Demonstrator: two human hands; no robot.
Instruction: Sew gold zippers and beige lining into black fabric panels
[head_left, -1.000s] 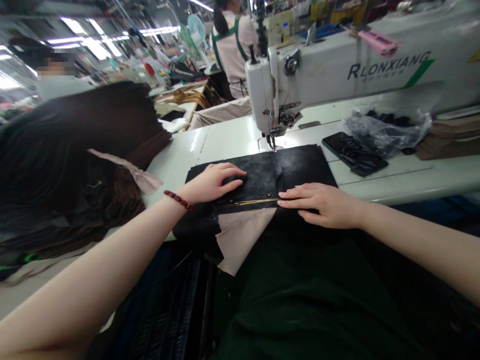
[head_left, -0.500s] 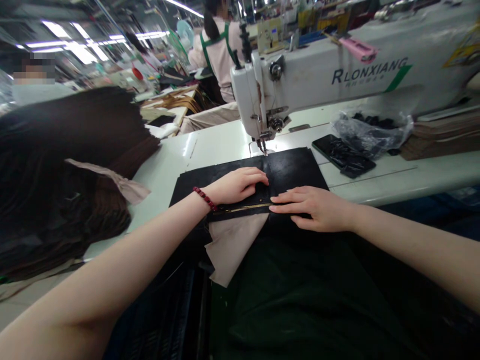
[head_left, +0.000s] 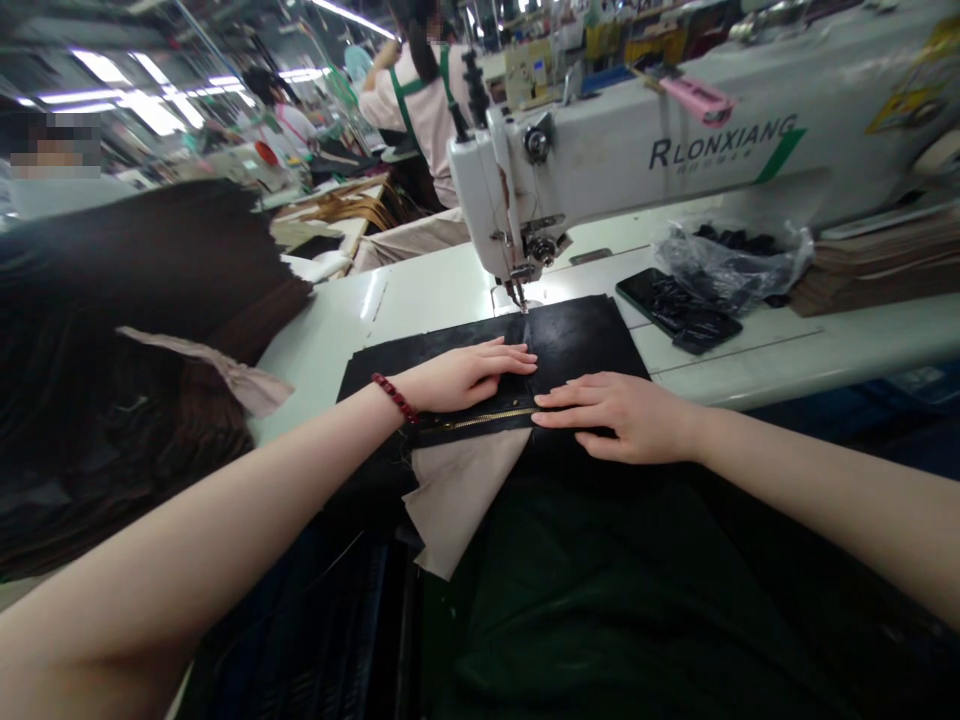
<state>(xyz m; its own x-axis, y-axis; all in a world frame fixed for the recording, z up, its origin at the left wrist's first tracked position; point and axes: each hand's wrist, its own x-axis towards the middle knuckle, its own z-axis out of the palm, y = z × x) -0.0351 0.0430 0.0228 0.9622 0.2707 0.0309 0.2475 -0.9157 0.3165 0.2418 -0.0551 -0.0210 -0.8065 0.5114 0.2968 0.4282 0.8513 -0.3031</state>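
Head view. Black panel [head_left: 574,340] flat on surface [head_left: 427,285], sewing machine [head_left: 600,160] needle at its 12 o'clock edge. Left hand [head_left: 480,374] palm down on the panel toward 9 o'clock, grip laid out flat. Right hand [head_left: 615,415] at 4 o'clock, grip spread, fingertips on end of brass zip [head_left: 491,416]. Beige cloth [head_left: 465,490] hangs at 7 o'clock. Phone [head_left: 634,288] at 2, dark stack [head_left: 157,260] at 10.

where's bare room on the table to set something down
Bare tabletop shows between the dark stack and the sewing machine head, beyond the black zippered panel. Right of the panel, phone, plastic bag and brown pile crowd, leaving a front strip.
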